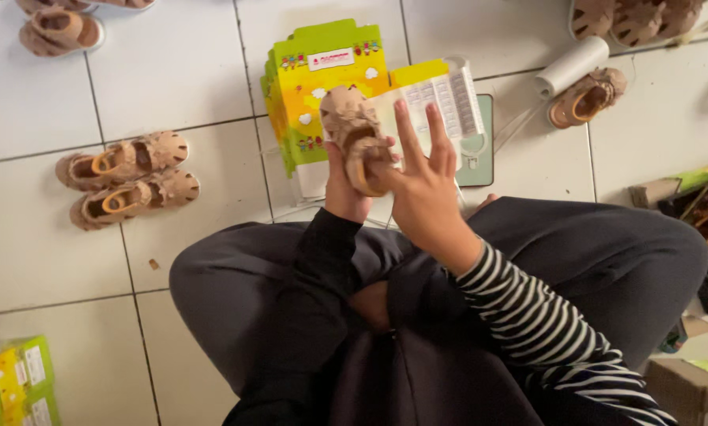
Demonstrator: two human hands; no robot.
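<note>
Tan, soft-looking leather or leather-like material makes up the small child's sandal (355,136) held up over the person's lap. It has a closed, perforated toe cap, cut-out straps and a paler orange-tan insole. The left hand (344,193) grips it from below, fingers wrapped round the heel end. The right hand (423,185) lies against the sandal's side with its fingers spread wide and straight; only the palm and thumb side seem to touch the shoe, and I cannot tell whether the thumb pinches it.

Because the right fingers are splayed and not closed, the hold depends mostly on the left hand. If that grip loosens, the sandal could tip toe-first and drop onto the glossy white tiled floor (172,71) or the stack below.

Just beyond the hands lies a stack of flattened yellow-and-green cardboard shoe boxes (310,87), smooth and printed, with a sheet of white labels (449,99) on top; a knock could slide the sheet off.

A matching pair of tan sandals (125,180) sits well apart on the left. One more sandal (587,99) lies beside a white paper roll (573,65), which is cylindrical and could roll if nudged.
</note>
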